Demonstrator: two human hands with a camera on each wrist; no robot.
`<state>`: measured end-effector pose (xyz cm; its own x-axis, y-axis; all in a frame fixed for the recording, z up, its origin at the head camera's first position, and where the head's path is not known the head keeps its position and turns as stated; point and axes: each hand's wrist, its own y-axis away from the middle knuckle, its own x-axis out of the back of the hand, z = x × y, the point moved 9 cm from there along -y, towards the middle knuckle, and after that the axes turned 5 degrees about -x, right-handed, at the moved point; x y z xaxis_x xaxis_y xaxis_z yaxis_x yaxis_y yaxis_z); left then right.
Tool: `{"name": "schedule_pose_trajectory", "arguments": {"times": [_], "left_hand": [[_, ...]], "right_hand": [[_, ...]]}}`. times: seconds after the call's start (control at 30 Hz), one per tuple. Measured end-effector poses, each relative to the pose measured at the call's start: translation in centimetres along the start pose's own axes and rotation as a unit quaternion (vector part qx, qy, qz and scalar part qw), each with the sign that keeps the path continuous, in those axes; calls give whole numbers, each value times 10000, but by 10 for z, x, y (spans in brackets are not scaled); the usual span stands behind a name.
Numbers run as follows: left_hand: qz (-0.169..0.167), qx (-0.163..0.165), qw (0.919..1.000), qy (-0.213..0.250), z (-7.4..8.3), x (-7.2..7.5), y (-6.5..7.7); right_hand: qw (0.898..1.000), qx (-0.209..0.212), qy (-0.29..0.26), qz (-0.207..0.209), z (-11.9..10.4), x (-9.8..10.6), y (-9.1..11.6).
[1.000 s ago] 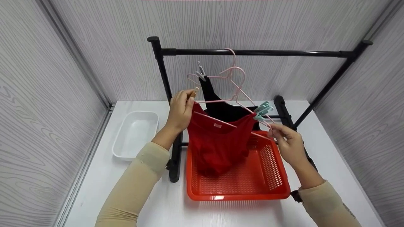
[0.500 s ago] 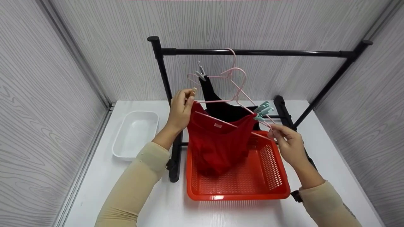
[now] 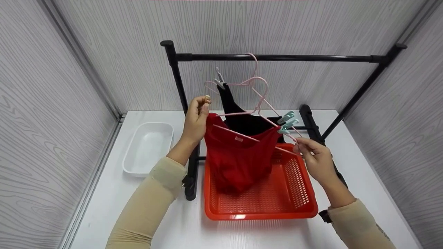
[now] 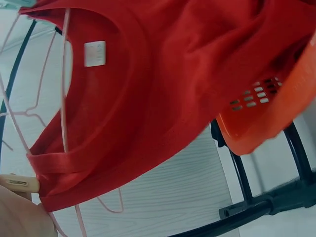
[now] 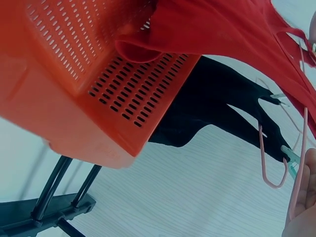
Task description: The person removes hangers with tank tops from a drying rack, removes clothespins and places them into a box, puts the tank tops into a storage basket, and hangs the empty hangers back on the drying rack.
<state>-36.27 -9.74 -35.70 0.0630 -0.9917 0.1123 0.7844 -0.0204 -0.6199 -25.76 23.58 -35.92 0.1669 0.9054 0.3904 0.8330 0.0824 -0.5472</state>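
Mid-frame: black top [image 3: 247, 122] hung; red top [image 3: 238, 160] off rail [image 3: 311, 58], seemingly half-pegged. Your left hand [image 3: 195, 121] pinches clothespin [image 4: 19, 183], right hand [image 3: 317, 159] front hanger [image 3: 236, 113].

Red is blazing across the top [image 3: 238, 160], white is popping on its label [image 3: 238, 138], and pale pink is tracing the hanger [image 3: 238, 113]! The peg [image 4: 20, 183] is showing cream, the clips [image 3: 289, 127] are flashing mint. Black is claiming the garment [image 3: 247, 123] and rack [image 3: 294, 58], orange-red the basket [image 3: 263, 217], white the tray [image 3: 149, 147] and table [image 3: 104, 207]. Beige is covering the sleeves [image 3: 148, 204], grey grain is rippling over pale walls [image 3: 131, 52].
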Motion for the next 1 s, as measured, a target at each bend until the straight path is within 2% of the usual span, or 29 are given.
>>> {"name": "schedule_pose_trajectory", "arguments": {"times": [0.1,0.27,0.63,0.9,1.0], "left_hand": [[53,131,9997,185,0,2,0],[38,163,9994,302,0,4,0],[1,215,9997,66,0,11,4],[-2,60,9999,-150,5,22,4],[-25,120,9999,-78,5,27,5]], "right_hand": [[10000,2,-36,3,1,0,1],[10000,-21,-80,-12,2,0,1],[9999,39,-140,-14,2,2,2],[9999,84,-80,5,2,5,3],[9999,141,-25,73,8,6,3]]}}
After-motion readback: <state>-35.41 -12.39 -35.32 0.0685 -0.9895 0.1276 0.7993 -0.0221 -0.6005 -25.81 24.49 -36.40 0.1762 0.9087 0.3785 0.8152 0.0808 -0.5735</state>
